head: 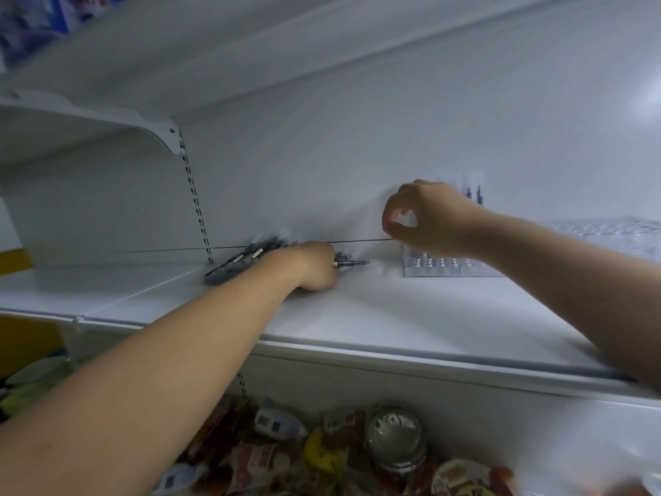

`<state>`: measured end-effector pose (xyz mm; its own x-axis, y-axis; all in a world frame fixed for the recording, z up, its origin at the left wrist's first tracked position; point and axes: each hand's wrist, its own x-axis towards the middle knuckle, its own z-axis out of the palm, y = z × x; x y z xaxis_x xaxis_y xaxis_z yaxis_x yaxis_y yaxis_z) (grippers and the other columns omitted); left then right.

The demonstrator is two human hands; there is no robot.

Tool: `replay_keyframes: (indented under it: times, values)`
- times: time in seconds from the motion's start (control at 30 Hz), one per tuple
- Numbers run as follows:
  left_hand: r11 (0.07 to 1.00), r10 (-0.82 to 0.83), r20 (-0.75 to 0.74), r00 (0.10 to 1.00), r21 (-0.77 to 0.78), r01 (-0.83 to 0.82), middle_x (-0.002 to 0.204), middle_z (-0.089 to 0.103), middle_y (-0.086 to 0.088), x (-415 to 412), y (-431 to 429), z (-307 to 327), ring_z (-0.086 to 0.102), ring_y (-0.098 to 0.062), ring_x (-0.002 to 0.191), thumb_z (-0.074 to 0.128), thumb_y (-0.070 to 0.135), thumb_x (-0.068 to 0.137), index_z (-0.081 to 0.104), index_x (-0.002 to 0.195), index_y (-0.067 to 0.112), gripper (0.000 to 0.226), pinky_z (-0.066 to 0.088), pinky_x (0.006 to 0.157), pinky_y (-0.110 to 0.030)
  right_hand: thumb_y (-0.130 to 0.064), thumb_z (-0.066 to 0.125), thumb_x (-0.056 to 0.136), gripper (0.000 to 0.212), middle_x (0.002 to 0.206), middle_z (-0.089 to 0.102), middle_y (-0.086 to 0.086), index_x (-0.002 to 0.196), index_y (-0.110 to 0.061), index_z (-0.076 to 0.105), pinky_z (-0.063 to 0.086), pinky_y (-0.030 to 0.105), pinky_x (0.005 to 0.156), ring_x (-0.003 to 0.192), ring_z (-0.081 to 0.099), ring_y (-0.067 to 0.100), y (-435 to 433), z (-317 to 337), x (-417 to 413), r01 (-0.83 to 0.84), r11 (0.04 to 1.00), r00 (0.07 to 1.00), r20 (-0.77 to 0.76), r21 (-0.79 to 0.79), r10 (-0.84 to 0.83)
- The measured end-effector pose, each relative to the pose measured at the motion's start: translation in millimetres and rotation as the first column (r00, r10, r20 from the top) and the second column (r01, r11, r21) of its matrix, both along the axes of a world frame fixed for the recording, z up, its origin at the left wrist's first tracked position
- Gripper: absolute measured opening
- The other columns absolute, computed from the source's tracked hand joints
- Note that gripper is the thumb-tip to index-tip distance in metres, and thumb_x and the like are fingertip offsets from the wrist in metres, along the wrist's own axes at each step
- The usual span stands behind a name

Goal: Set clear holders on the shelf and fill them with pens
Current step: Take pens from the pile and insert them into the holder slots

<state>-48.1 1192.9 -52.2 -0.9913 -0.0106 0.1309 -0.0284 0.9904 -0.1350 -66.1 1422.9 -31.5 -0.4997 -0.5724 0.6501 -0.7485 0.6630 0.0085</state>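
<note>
A pile of dark pens [246, 257] lies on the white shelf [375, 316] near the back wall. My left hand [316, 266] rests on the shelf beside the pile, closed on a dark pen [352, 263] whose tip points right. A clear holder [440, 266] with rows of holes stands to the right, with a few pens [474, 193] upright at its back. My right hand [425, 218] hovers over this holder, thumb and fingers curled with a gap between them, and nothing shows in it. A second clear holder [615, 234] stands farther right.
A slotted upright [195, 202] and a shelf bracket [107, 116] sit at the left. An upper shelf [250, 48] hangs overhead. Below the shelf's front lip lie colourful packaged goods [357, 452]. A yellow object [14, 261] is at the far left.
</note>
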Motion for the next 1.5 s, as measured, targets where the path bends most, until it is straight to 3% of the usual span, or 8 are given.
replay_keyframes:
  times: [0.1, 0.2, 0.37, 0.47, 0.63, 0.9, 1.2, 1.5]
  values:
    - [0.982, -0.03, -0.046, 0.998, 0.183, 0.038, 0.085, 0.071, -0.018, 1, -10, 5, 0.06, -0.025, 0.062, 0.043, 0.041, 0.109, 0.054, 0.079, 0.01, 0.044, 0.049, 0.067, -0.036, -0.029, 0.059, 0.099, 0.016, 0.08, 0.055, -0.026, 0.095, -0.026, 0.074, 0.035, 0.03, 0.083, 0.087, 0.051, 0.01, 4, 4, 2, 0.001, 0.999, 1.0, -0.012, -0.035, -0.002]
    - [0.864, -0.075, -0.157, 0.985, 0.483, 0.143, 0.078, 0.074, -0.013, 0, -16, 10, 0.062, -0.025, 0.059, 0.048, 0.037, 0.109, 0.066, 0.093, 0.005, 0.04, 0.047, 0.057, -0.029, -0.025, 0.06, 0.097, 0.016, 0.08, 0.063, -0.017, 0.092, -0.023, 0.075, 0.048, 0.031, 0.077, 0.084, 0.065, 0.018, 11, 11, 3, -0.009, 0.994, 1.0, -0.016, -0.11, 0.008]
    - [0.467, -0.241, -0.308, 0.92, 0.794, 0.388, 0.074, 0.06, -0.001, 6, 11, 25, 0.063, -0.015, 0.059, 0.047, 0.027, 0.112, 0.061, 0.107, 0.013, 0.021, 0.044, 0.052, -0.026, -0.02, 0.062, 0.093, 0.016, 0.066, 0.07, -0.008, 0.083, -0.021, 0.074, 0.054, 0.028, 0.065, 0.064, 0.069, 0.017, 45, 29, -2, -0.004, 0.909, 0.999, -0.045, -0.417, -0.016]
    - [0.318, -0.356, -0.321, 0.878, 0.842, 0.437, 0.078, 0.056, 0.004, 5, 44, 38, 0.061, -0.017, 0.062, 0.047, 0.03, 0.112, 0.057, 0.123, 0.011, 0.024, 0.043, 0.05, -0.025, -0.019, 0.06, 0.092, 0.019, 0.054, 0.068, 0.002, 0.079, -0.016, 0.073, 0.043, 0.023, 0.05, 0.044, 0.058, 0.022, 76, 37, -10, -0.009, 0.768, 0.999, 0.026, -0.641, 0.033]
    - [0.152, -0.507, -0.354, 0.786, 0.861, 0.486, 0.071, 0.051, 0.006, -20, 112, 59, 0.048, -0.014, 0.058, 0.047, 0.026, 0.112, 0.05, 0.126, 0.014, 0.019, 0.027, 0.047, -0.025, -0.031, 0.062, 0.102, 0.026, 0.071, 0.071, 0.008, 0.093, -0.01, 0.075, 0.039, 0.029, 0.049, 0.053, 0.058, 0.025, 112, 42, -22, -0.005, 0.549, 0.946, 0.175, -0.836, 0.274]
    - [0.005, -0.583, -0.366, 0.725, 0.891, 0.454, 0.074, 0.047, 0.001, -52, 157, 54, 0.038, -0.014, 0.058, 0.046, 0.025, 0.113, 0.05, 0.131, 0.011, 0.024, 0.025, 0.046, -0.024, -0.016, 0.074, 0.096, 0.015, 0.075, 0.064, 0.01, 0.099, -0.002, 0.074, 0.048, 0.033, 0.058, 0.062, 0.064, 0.022, 125, 38, -37, 0.047, 0.412, 0.899, 0.218, -0.91, 0.379]
    - [-0.093, -0.535, -0.491, 0.687, 0.843, 0.53, 0.08, 0.05, -0.004, -51, 150, 31, 0.039, -0.014, 0.06, 0.045, 0.021, 0.112, 0.052, 0.127, 0.007, 0.021, 0.03, 0.046, -0.024, -0.029, 0.085, 0.074, 0.052, 0.094, 0.074, 0.015, 0.109, 0.007, 0.071, 0.055, 0.026, 0.073, 0.087, 0.072, 0.019, 116, 30, -33, 0.062, 0.602, 0.793, 0.406, -0.796, 0.455]
    - [-0.057, -0.508, -0.495, 0.705, 0.836, 0.546, 0.087, 0.071, -0.009, -50, 143, 24, 0.065, -0.019, 0.066, 0.046, 0.02, 0.112, 0.059, 0.123, 0.016, 0.017, 0.053, 0.056, -0.03, -0.018, 0.064, 0.103, 0.028, 0.094, 0.073, 0.018, 0.107, 0.01, 0.068, 0.054, 0.046, 0.09, 0.085, 0.071, 0.032, 102, 18, -33, 0.085, 0.588, 0.801, 0.406, -0.805, 0.44]
